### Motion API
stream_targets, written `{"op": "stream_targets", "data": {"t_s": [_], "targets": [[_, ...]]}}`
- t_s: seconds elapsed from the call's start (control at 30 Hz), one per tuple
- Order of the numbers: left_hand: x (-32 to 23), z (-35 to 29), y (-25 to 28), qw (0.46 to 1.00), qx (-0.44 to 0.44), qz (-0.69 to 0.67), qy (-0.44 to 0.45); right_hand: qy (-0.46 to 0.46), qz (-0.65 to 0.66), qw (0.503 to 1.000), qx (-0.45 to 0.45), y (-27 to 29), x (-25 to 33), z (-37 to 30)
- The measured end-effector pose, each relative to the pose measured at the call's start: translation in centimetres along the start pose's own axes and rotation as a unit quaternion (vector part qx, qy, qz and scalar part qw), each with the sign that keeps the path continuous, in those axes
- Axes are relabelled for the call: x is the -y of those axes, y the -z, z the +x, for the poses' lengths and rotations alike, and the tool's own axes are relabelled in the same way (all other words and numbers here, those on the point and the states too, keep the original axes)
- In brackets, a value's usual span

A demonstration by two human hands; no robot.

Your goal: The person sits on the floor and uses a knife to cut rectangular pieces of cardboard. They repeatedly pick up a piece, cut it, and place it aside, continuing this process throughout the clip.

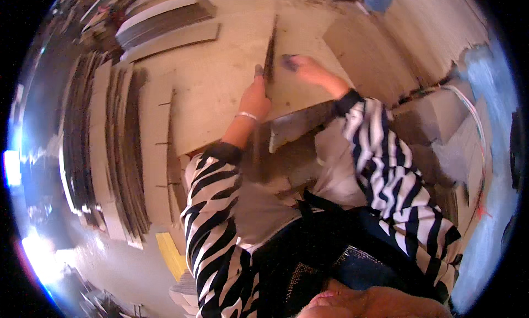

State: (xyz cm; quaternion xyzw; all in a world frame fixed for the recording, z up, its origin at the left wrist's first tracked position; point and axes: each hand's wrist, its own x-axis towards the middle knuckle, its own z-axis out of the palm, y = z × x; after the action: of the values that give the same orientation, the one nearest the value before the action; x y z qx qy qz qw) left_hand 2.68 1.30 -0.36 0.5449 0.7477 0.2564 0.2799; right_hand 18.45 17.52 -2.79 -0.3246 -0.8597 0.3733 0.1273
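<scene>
My left hand (255, 102) is closed on a thin cardboard sheet (270, 53), which is seen almost edge-on as a dark narrow strip over the pale work surface (220, 92). Its fingers wrap the sheet's near part, and a dark covering shows on a fingertip. To the right of the sheet and apart from it, my right hand (309, 70) hovers over the same surface. Motion blurs its fingers, which have dark tips, so whether they hold anything is unclear. Both forearms wear black-and-white striped sleeves.
A stack of cardboard strips (165, 20) lies at the far left of the surface, with a single flat strip (176, 42) before it. Several upright cardboard sheets (118, 147) stand to the left, beside a slotted strip (160, 125). Brown cardboard (369, 53) lies at the right.
</scene>
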Motion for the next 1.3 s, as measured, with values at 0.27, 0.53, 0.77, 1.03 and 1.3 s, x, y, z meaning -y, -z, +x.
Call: {"op": "stream_targets", "data": {"t_s": [0.27,0.53,0.77,1.03,1.3], "targets": [[3.9,-5.0,13.4,0.901,-0.37,0.087,-0.21,-0.336,-0.473,0.8,-0.155,7.7,-8.0,-14.1],[14.2,-17.9,27.0,0.741,-0.4,0.535,0.071,-0.107,-0.392,0.855,-0.323,8.7,-15.4,-14.9],[21.7,-20.0,27.3,0.803,-0.2,0.483,0.288,-0.082,-0.298,0.892,-0.33,9.1,-4.8,-12.4],[15.2,-9.5,16.4,0.818,-0.321,0.47,0.081,0.011,-0.296,0.947,-0.121,3.0,3.1,-3.0],[21.5,-5.8,9.8,0.731,-0.317,0.565,0.215,0.065,-0.318,0.945,-0.028,-2.5,2.1,-4.4]]}}
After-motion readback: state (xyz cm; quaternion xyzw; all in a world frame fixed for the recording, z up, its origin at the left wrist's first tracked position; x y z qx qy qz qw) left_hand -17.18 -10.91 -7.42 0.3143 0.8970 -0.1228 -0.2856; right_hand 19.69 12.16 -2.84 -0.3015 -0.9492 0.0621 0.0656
